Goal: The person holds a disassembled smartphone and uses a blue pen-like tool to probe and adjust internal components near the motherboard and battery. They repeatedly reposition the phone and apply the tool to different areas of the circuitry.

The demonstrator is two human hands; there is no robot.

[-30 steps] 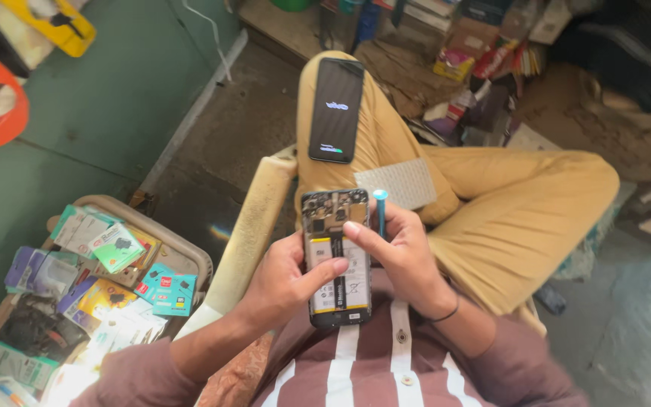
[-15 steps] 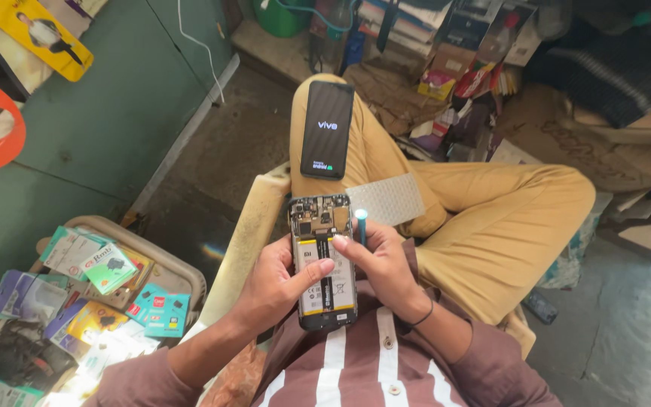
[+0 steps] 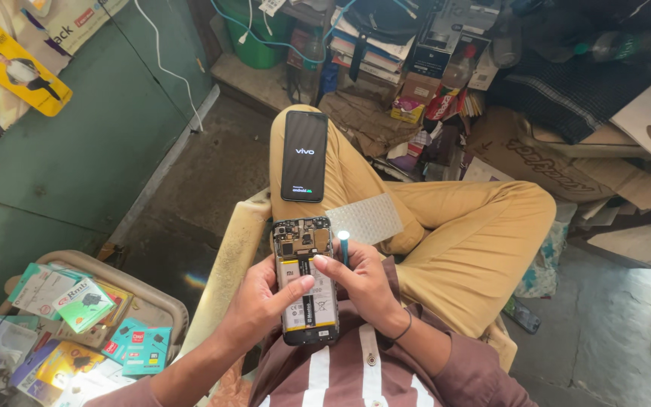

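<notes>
I see the opened phone (image 3: 307, 280), its back cover off and the battery showing, held above the lap close to the striped shirt (image 3: 340, 373). My left hand (image 3: 261, 305) grasps its left edge, thumb lying across the battery. My right hand (image 3: 363, 283) closes on its right edge and also holds a small blue tool (image 3: 343, 245) that stands upright just beside the phone. A second phone (image 3: 304, 156), screen lit, rests on the left knee of the tan trousers (image 3: 461, 226); a pale perforated sheet (image 3: 367, 218) lies on the thigh near it. Free room is only on the dark floor (image 3: 205, 188) to the left. A tray (image 3: 163, 301) of coloured small packages stands lower left; boxes and books (image 3: 386, 60) crowd the far side.
</notes>
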